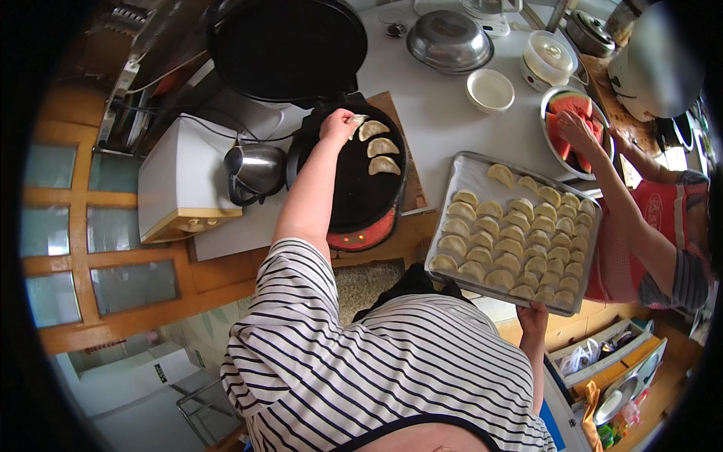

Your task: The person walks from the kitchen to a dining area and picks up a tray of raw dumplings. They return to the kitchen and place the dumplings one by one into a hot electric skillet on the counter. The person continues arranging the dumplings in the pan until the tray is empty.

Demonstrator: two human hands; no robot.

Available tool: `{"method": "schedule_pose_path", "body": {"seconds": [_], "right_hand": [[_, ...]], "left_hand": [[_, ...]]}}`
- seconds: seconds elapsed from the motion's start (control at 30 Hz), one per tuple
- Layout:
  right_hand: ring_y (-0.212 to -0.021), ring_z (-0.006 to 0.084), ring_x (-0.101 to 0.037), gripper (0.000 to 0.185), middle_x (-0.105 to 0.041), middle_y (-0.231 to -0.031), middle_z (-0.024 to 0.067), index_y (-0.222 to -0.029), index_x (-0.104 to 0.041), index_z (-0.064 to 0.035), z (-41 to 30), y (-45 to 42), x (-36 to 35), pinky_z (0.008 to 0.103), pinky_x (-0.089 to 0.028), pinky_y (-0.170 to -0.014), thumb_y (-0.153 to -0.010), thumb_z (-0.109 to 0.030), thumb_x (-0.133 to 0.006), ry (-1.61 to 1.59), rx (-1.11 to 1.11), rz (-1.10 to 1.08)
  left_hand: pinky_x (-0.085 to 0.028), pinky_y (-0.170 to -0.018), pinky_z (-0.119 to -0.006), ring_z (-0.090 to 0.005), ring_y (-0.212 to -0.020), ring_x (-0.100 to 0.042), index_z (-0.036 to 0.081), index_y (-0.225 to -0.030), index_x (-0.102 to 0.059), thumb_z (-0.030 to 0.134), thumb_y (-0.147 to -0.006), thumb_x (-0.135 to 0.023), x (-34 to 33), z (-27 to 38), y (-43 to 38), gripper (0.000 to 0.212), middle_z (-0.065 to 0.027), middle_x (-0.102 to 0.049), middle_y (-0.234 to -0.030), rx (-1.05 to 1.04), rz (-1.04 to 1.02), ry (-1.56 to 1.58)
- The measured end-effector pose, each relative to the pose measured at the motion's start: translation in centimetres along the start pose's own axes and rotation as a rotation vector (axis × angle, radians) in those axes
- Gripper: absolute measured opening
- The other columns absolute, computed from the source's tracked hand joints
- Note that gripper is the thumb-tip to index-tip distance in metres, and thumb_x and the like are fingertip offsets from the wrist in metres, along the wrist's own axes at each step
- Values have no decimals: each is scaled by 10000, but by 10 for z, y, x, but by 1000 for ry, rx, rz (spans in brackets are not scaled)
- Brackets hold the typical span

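Note:
Over the round electric griddle (350,198), my left hand (337,127) pinches a dumpling (356,121) between its fingertips. Three crescent-shaped dumplings (383,147) lie in a short column on the griddle's black plate, just right of that hand. The griddle's black lid (291,51) is raised behind. My right hand (532,316) grips the near edge of a metal baking tray (473,165), holding it in front of me to the right. Rows of pale uncooked dumplings (511,233) cover most of the tray.
At right, another person's hand (573,127) reaches into a bowl of watermelon (607,148). A white bowl (490,90) and a covered metal bowl (450,40) stand on the white table (435,133). Left of the griddle are a steel kettle (257,169) and a white appliance (186,169).

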State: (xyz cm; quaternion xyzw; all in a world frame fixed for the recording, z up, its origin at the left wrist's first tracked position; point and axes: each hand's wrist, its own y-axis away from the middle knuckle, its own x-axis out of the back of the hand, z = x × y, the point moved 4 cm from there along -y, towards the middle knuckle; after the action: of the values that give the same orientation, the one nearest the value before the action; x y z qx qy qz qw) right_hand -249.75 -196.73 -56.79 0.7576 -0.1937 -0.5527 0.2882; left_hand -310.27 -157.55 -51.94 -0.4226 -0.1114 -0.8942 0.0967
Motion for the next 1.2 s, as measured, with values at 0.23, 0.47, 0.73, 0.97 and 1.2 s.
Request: {"method": "schedule_pose_path", "body": {"seconds": [0.23, 0.47, 0.73, 0.97, 1.2], "right_hand": [[-1193, 320, -445, 666, -488, -1273, 121, -1266, -423, -43, 7, -35, -6, 483, -368, -995, -611, 43, -508, -84, -55, 41], [-1219, 344, -416, 738, -420, -1324, 150, -1339, -319, -41, 9, -38, -24, 505, -373, -1004, -621, 55, -458, -69, -9, 9], [-1208, 352, -428, 722, -421, -1318, 160, -1336, -309, -29, 22, -38, -27, 499, -403, -986, -632, 56, -446, -60, 14, 1], [-1200, 340, -438, 700, -441, -1308, 140, -1328, -337, -48, 39, -30, -44, 483, -401, -985, -647, 35, -477, -22, 12, -61], [-1204, 320, -438, 677, -467, -1296, 115, -1290, -406, -59, 47, -20, -43, 486, -355, -1017, -629, 37, -513, -52, 12, -50]], "left_hand": [[-496, -759, -362, -266, -875, -619, 132, -952, -677, 243, -743, -688, 8, 11, -23, 236, -102, -643, -927, -176, 45, -250], [-482, -727, -359, -244, -813, -586, 118, -947, -618, 102, -741, -654, 5, 150, 40, 210, -64, -587, -869, -616, 231, -172], [-491, -823, -386, -275, -943, -597, 126, -1112, -587, 163, -767, -634, -176, 263, 158, 350, -93, -613, -1037, -975, -410, -164], [-478, -829, -411, -274, -987, -582, 138, -1090, -584, 177, -776, -617, -244, 291, 183, 318, -76, -600, -1034, -879, -640, -505], [-479, -806, -423, -328, -946, -578, 71, -958, -607, 109, -734, -649, -239, 280, 190, 231, -141, -561, -1003, -828, -645, -409]]}}
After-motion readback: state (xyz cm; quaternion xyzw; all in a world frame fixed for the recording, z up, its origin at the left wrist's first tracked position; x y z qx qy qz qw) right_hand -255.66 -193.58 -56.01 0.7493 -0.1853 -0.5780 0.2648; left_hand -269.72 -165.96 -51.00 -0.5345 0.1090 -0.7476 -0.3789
